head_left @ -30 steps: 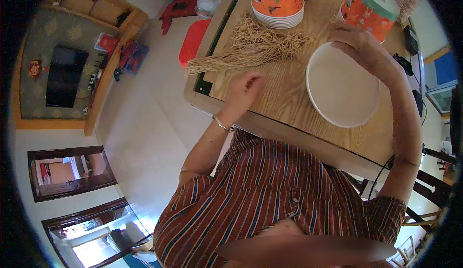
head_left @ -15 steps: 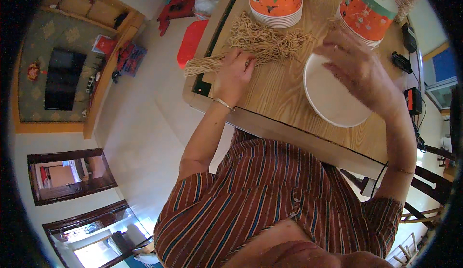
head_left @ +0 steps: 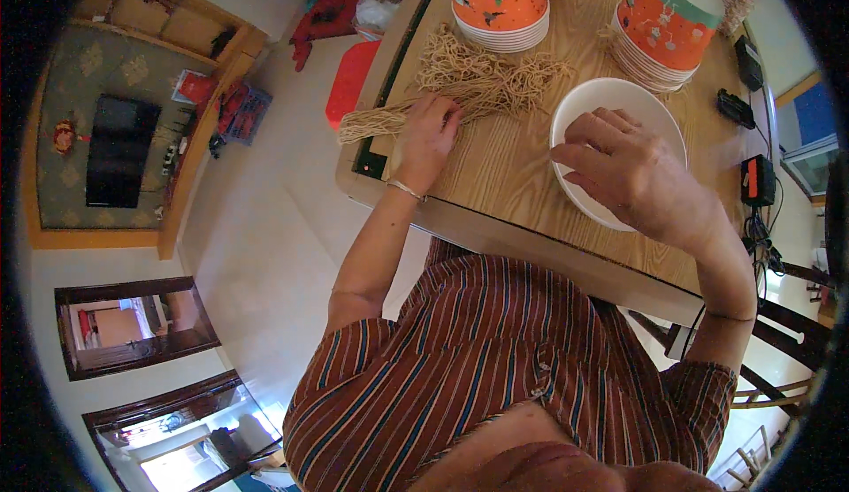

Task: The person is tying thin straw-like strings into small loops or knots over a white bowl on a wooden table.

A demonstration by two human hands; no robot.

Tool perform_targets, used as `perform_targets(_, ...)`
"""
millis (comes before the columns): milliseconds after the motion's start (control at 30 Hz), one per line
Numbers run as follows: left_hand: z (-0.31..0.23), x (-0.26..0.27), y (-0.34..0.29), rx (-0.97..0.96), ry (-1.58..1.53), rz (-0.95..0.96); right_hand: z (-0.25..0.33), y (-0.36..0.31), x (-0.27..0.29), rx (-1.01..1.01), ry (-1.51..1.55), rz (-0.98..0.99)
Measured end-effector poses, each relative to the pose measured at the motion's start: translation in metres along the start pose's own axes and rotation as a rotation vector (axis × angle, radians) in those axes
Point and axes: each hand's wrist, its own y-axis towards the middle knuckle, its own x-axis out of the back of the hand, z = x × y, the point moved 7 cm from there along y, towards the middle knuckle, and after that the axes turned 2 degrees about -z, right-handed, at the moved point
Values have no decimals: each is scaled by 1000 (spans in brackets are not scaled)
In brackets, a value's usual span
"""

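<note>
My left hand (head_left: 428, 142) is closed on a bundle of thin, tan dried noodles (head_left: 495, 76) near the table's left edge. Loose, tangled strands spread from it toward the back. To the right stands a white round paper bowl (head_left: 654, 107), with my right hand (head_left: 638, 172) above its opening. The fingers of that hand are curled in toward the thumb; whatever they hold, if anything, is hidden. Part of the bowl's inside is covered by this hand.
Behind the noodles is an upside-down stack of orange and green paper bowls (head_left: 500, 5). A second such stack (head_left: 668, 23) stands behind the white bowl. Black adapters and cables (head_left: 757, 182) lie along the table's right edge. A red stool (head_left: 352, 80) is beyond the left edge.
My right hand has come down and toward me over the white bowl, its fingers now curled in. More of the bowl's far rim shows. My left hand stays on the noodles.
</note>
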Motion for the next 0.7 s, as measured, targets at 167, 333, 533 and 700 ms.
perform_targets(167,-12,18,3,-5,-42,-22,0,0,-1,-25,40,-5)
perform_targets(333,-27,47,14,24,-80,-16,-1,-1,3,-27,46,-33)
perform_targets(533,-53,73,35,264,-412,37,-14,5,8,-149,223,-199)
perform_targets(700,-112,81,54,283,-704,53,-30,20,-5,-477,645,69)
